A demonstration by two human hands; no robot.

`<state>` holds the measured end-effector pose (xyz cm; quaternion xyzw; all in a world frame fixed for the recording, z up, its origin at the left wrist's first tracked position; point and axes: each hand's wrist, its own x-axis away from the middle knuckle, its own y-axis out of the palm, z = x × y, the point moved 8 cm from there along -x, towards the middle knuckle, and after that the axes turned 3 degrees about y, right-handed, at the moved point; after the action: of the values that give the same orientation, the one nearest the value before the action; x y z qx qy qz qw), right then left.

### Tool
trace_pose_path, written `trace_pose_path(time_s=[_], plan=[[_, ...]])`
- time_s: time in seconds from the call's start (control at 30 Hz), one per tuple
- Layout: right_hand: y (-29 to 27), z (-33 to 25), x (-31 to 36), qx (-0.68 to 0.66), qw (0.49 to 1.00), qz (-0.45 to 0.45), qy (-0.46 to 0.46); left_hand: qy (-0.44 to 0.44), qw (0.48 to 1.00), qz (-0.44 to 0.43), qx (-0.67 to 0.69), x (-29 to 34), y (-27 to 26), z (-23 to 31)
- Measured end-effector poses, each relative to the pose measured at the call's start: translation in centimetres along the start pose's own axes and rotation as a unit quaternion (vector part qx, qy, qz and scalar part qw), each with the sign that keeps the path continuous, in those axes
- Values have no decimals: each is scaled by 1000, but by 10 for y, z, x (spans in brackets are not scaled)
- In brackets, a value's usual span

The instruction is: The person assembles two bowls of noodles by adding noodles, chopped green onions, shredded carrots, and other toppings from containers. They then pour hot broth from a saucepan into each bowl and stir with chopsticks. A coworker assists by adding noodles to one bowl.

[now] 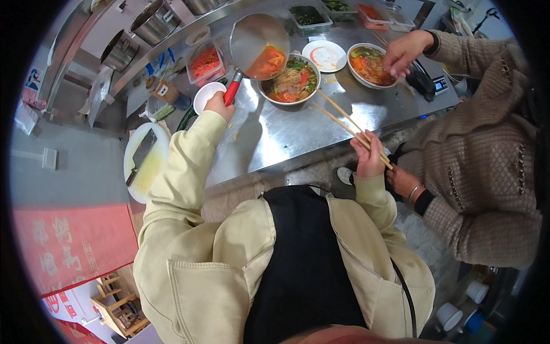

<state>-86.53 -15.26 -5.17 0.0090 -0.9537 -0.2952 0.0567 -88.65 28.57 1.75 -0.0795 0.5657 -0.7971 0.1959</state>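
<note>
My left hand [220,107] is closed round the red handle of a metal saucepan [243,43]. The pan is tilted over the left rim of a noodle soup bowl [294,86], and red broth with tomato pieces [268,62] lies in its lower side. Noodles, chopped greens and tomato fill the bowl. My right hand [370,156] grips a pair of long wooden chopsticks [344,121], their tips apart and just short of the bowl's right side. A small white bowl [205,96] stands beside my left hand, partly hidden by it.
A co-worker's hand [405,54] is over a second noodle bowl [366,67]. A stained white plate [325,56] sits between the bowls. Shredded carrot fills a plastic tub [205,63]. A knife lies on the cutting board [150,166] at left. A scale [440,85] stands at right.
</note>
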Motion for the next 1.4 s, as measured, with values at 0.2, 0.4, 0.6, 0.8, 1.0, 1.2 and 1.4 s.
trace_pose_path(time_s=[0.2,0.4,0.6,0.8,1.0,1.2,1.4], plan=[[24,-41,-48,69,989,-76,-104,-19,991,-70,113,-14,11,23],[55,-69,-82,118,965,-90,-215,-47,973,-119,192,-19,35,83],[62,-85,-127,223,923,-93,-299,80,989,-84,94,-50,65,149],[32,-101,-181,346,885,-61,-304,111,985,-107,81,-62,88,202],[10,-113,-186,458,826,-7,-327,112,980,-137,95,-60,107,222],[9,-113,-186,532,785,-6,-316,168,973,-145,60,-65,112,230],[-11,-112,-179,515,804,40,-293,220,964,-143,41,-76,119,224]])
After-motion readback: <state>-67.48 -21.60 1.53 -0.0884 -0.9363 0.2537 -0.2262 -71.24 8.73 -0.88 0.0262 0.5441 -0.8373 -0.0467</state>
